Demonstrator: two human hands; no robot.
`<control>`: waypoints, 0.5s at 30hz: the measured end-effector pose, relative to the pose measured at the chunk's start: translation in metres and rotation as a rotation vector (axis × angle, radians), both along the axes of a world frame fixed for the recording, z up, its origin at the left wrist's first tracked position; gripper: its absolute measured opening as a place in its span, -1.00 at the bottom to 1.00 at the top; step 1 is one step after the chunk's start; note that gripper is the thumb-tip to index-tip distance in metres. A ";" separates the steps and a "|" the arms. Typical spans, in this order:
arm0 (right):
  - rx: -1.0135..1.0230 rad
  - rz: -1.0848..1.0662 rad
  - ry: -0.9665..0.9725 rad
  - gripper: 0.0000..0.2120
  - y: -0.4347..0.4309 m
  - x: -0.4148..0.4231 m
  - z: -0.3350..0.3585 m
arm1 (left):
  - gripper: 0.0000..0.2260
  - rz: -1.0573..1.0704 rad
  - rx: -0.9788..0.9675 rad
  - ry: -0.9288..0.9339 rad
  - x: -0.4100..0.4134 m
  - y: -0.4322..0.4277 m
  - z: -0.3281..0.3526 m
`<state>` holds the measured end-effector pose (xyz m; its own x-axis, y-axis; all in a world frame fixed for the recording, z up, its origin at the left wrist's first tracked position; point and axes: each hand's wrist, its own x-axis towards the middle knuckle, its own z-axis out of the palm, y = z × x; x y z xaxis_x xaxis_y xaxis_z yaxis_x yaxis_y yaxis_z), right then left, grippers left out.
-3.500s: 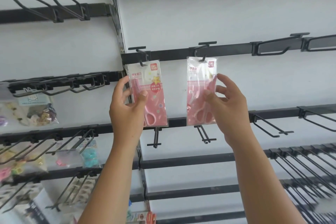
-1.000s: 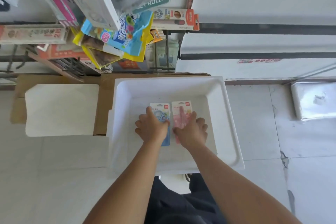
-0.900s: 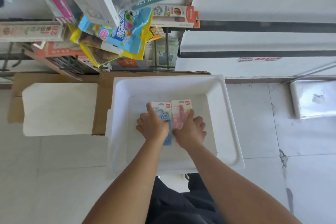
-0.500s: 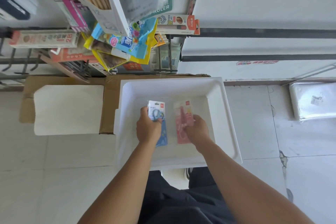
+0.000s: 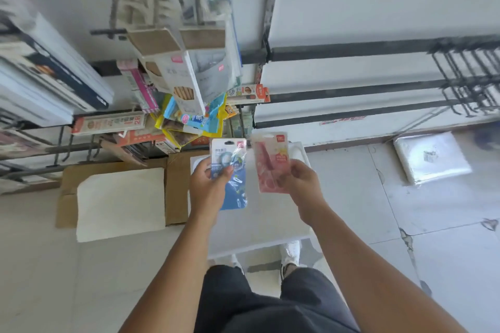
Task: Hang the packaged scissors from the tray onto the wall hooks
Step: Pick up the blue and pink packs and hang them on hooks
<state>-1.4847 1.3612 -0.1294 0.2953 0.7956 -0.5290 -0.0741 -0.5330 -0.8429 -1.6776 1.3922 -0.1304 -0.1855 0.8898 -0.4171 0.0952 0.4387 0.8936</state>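
Note:
My left hand [image 5: 208, 186] grips a blue scissors package [image 5: 232, 170] by its left edge, held upright in the air. Beside it, a pink scissors package [image 5: 269, 162] is pinched at its lower right by my right hand [image 5: 300, 178]. Both packs hover above the white tray [image 5: 259, 224], which lies on the floor below and is mostly covered by my arms. Bare black wall hooks [image 5: 465, 76] stick out at the upper right. The view is motion-blurred.
Stationery packs and boxes [image 5: 189, 84] hang crowded on hooks at the upper left. A flat cardboard sheet [image 5: 176, 186] with a white board [image 5: 119, 203] lies left of the tray. A plastic-wrapped white bundle [image 5: 430, 159] sits on the floor at right.
Both hands closed on the two packages in the tray and lifted them up and clear of it. The camera has tilted upward, showing more of the wall.

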 end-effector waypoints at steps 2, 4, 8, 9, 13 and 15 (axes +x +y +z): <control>0.073 -0.049 0.034 -0.79 0.000 0.002 0.026 | -0.88 -0.026 0.072 -0.018 0.005 0.004 0.025; 0.148 -0.081 0.063 -0.75 0.000 0.009 0.052 | -0.86 -0.045 0.116 -0.056 0.015 0.008 0.050; 0.308 -0.129 0.090 -0.78 -0.003 0.036 0.103 | -0.79 -0.061 0.171 -0.192 0.039 0.009 0.094; 0.350 -0.138 0.103 -0.77 -0.006 0.043 0.117 | -0.80 -0.065 0.196 -0.217 0.046 0.006 0.104; 0.483 -0.158 0.147 -0.78 -0.018 0.063 0.156 | -0.79 -0.063 0.295 -0.233 0.069 -0.005 0.136; 0.567 -0.139 0.186 -0.83 -0.050 0.099 0.182 | -0.78 -0.050 0.386 -0.229 0.105 -0.036 0.168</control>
